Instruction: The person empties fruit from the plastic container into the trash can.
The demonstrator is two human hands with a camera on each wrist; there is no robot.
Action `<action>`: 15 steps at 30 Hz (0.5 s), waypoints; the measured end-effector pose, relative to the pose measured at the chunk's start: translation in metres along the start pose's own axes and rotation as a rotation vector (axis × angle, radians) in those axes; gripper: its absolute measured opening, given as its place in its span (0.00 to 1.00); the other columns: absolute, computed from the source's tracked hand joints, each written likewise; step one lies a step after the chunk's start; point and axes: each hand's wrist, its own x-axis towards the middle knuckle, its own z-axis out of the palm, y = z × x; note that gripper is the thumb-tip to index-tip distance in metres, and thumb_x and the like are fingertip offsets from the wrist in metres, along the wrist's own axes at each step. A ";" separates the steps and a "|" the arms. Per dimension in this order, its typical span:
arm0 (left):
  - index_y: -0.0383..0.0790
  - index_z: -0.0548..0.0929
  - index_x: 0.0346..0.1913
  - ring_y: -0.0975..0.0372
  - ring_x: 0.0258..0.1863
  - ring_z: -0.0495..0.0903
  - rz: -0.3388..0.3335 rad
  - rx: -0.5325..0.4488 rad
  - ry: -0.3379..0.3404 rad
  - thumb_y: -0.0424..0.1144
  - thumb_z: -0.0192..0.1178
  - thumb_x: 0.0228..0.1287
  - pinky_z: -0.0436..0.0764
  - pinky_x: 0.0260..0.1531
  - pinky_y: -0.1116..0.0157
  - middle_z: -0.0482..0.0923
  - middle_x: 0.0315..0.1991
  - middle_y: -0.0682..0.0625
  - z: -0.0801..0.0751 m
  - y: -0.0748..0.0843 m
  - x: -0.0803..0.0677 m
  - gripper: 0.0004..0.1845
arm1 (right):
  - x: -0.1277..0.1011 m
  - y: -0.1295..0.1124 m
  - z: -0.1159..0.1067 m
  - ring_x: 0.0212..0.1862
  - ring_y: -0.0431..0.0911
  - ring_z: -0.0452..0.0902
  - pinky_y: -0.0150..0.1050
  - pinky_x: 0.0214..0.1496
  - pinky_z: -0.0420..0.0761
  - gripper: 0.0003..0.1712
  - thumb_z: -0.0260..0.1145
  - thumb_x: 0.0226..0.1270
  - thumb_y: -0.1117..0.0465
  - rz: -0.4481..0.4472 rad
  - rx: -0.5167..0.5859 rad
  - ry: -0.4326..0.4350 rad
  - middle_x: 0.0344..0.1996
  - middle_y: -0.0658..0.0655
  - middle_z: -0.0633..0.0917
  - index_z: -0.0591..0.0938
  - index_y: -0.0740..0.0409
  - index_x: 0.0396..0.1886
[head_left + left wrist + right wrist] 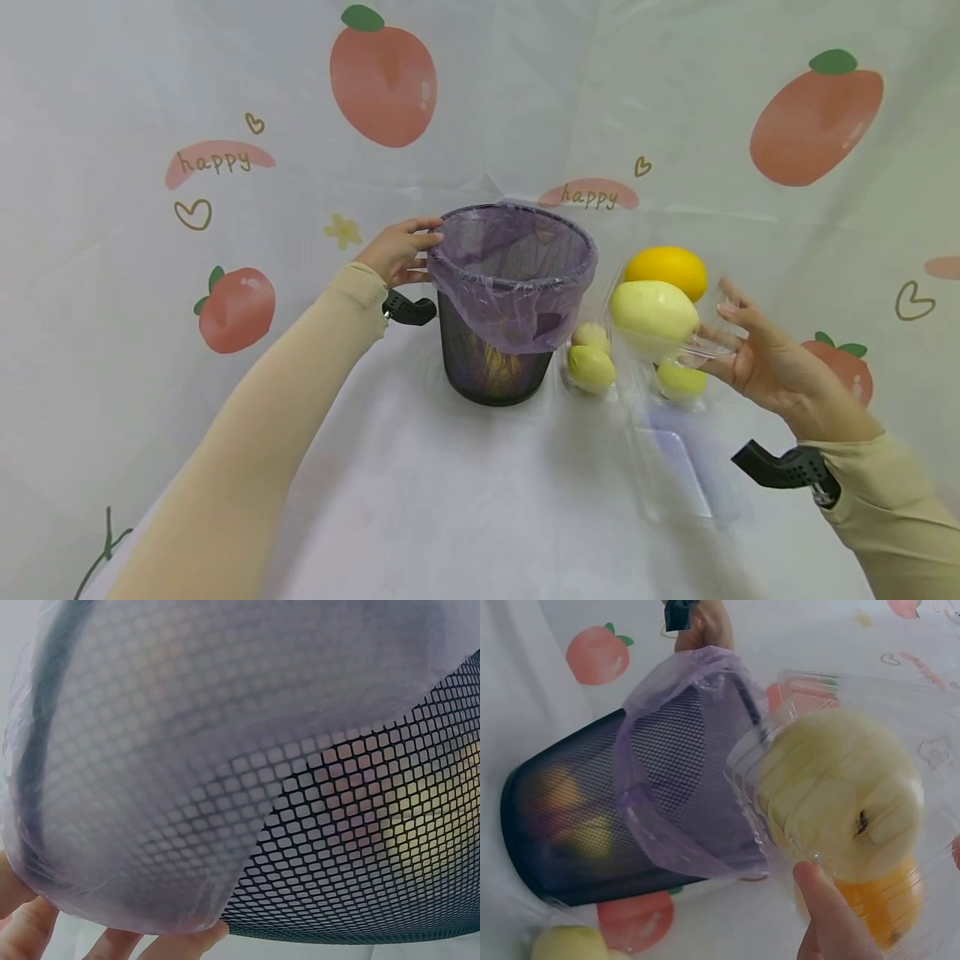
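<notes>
My left hand (401, 250) touches the left rim of a black mesh bin (491, 375), its fairly straight fingers against a purple plastic bag (510, 312). The bag lines the bin and folds over its rim. In the left wrist view several fingertips (187, 941) touch the bag's edge. To the bin's right, my right hand (765, 362) grips a clear plastic box (697, 354). It holds a pale yellow apple-like fruit (652, 308) and an orange-yellow fruit (667, 267). The right thumb (821, 900) presses the box's side in the right wrist view.
Beside the bin, two small yellow-green fruits (591, 371) lie in clear plastic. Another green fruit (681, 382) is below the held box. A flat clear plastic piece (675, 475) lies nearer on the white cloth. Blurred yellow and reddish shapes (562, 802) show through the bin's mesh.
</notes>
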 end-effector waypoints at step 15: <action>0.51 0.62 0.74 0.49 0.64 0.69 0.004 0.004 0.008 0.36 0.48 0.76 0.74 0.62 0.53 0.58 0.72 0.46 0.000 0.000 0.001 0.27 | 0.032 -0.049 0.038 0.52 0.45 0.74 0.46 0.47 0.85 0.43 0.60 0.71 0.55 -0.050 -0.077 0.166 0.70 0.46 0.49 0.49 0.15 0.72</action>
